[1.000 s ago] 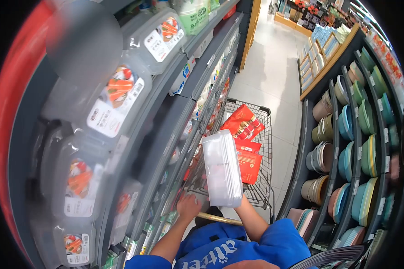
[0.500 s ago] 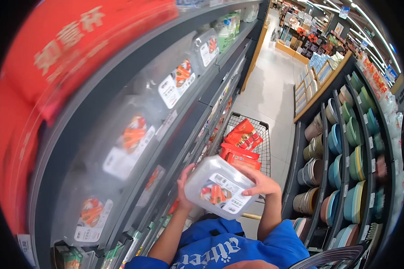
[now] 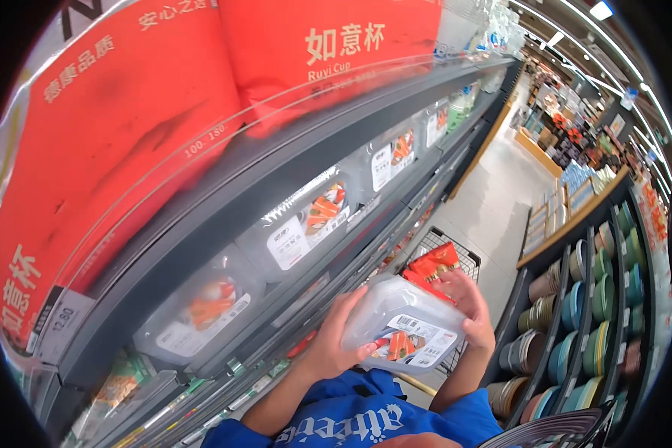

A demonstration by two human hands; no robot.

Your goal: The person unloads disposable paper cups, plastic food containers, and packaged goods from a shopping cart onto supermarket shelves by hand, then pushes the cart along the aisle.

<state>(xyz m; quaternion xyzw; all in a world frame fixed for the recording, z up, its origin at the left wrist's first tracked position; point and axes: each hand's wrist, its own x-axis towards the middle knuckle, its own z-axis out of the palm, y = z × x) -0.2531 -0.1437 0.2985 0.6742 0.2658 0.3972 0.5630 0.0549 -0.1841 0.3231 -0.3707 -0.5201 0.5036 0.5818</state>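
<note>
A clear plastic container pack (image 3: 407, 321) with a food-picture label is held in front of my blue shirt, its label facing up. My left hand (image 3: 340, 336) grips its left side, thumb near the label. At the right edge, my right hand (image 3: 470, 310) is against the pack, fingers spread and raised, palm side touching. Behind the pack, red packages (image 3: 433, 265) lie in a wire shopping cart (image 3: 467, 261). Similar clear packs (image 3: 313, 216) with the same label stand on the left shelf.
Large red Ruyi Cup packages (image 3: 142, 112) sit on the upper left shelf above a price tag (image 3: 63, 321). Stacked bowls and pots (image 3: 567, 299) fill the right shelving. A tiled aisle floor (image 3: 493, 179) runs forward between the shelves.
The view has swung toward the upper left shelf. The pack was upright, then turned label up. My left hand came onto it, and my right hand's fingers have since lifted from its top.
</note>
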